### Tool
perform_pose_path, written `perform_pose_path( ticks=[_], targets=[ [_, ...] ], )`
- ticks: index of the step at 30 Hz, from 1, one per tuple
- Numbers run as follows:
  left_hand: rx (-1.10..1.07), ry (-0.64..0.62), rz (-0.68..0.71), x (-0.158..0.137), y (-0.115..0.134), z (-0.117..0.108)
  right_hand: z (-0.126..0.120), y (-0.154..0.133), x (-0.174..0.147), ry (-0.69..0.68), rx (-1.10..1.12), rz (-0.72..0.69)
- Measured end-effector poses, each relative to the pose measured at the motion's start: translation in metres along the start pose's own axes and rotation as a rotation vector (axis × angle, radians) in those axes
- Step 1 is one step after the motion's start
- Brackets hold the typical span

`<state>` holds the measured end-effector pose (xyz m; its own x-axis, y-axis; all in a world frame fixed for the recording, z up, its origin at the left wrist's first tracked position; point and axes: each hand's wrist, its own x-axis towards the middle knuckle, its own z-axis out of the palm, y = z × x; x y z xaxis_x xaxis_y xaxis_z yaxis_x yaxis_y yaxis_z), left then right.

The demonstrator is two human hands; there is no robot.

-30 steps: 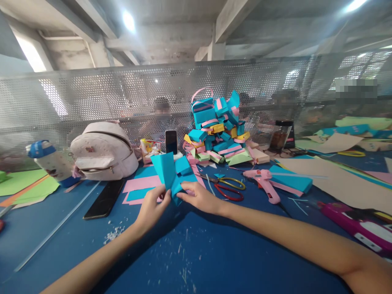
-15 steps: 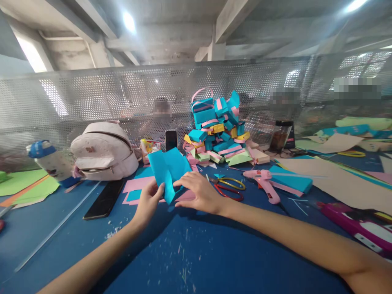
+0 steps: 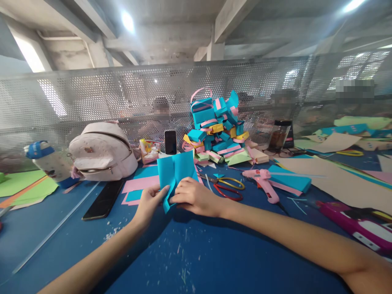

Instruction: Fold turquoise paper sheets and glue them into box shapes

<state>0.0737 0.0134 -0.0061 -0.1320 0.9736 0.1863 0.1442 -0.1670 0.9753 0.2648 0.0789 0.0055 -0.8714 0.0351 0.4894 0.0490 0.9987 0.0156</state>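
A creased sheet of blue paper is held up above the table between both hands. My left hand pinches its lower left side, thumb in front. My right hand is closed on the lower right part, its fingertips near the middle fold. Behind the sheet, pink and blue paper pieces lie flat on the table. To the right of my right hand are scissors with one yellow and one red handle loop. A pink glue gun lies further right, with a clear glue stick in its back.
A heap of folded paper boxes stands at the back, beside an upright phone. On the left are a white backpack, a bottle and a black phone. A purple case lies at right. Behind everything runs a perforated metal screen.
The blue sheet has turned more upright and moved slightly right, its middle fold now facing me. My right fingers have curled closer in on its lower edge.
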Motion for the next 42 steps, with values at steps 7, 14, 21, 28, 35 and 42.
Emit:
perform_pose_path(
  ticks=[7, 14, 21, 28, 35, 42],
  targets=[
    [-0.028, 0.002, 0.028, -0.001, 0.000, 0.001, 0.000, 0.000, -0.001, 0.047, 0.005, 0.054],
    [-0.051, 0.000, 0.093, -0.005, 0.003, 0.006, -0.003, -0.004, -0.003, 0.133, 0.291, 0.299],
    [-0.087, -0.019, 0.149, -0.007, 0.005, 0.008, 0.000, -0.013, -0.001, 0.112, 0.500, 0.259],
    [-0.164, -0.089, 0.197, -0.006, 0.003, 0.004, -0.006, -0.005, 0.003, 0.229, 0.725, 0.315],
    [-0.078, -0.105, 0.313, -0.010, 0.004, 0.002, -0.010, -0.002, 0.002, 0.250, 0.777, 0.296],
    [-0.067, -0.125, 0.318, -0.015, 0.008, 0.006, -0.010, 0.004, -0.002, 0.196, 0.738, 0.299]
  ],
)
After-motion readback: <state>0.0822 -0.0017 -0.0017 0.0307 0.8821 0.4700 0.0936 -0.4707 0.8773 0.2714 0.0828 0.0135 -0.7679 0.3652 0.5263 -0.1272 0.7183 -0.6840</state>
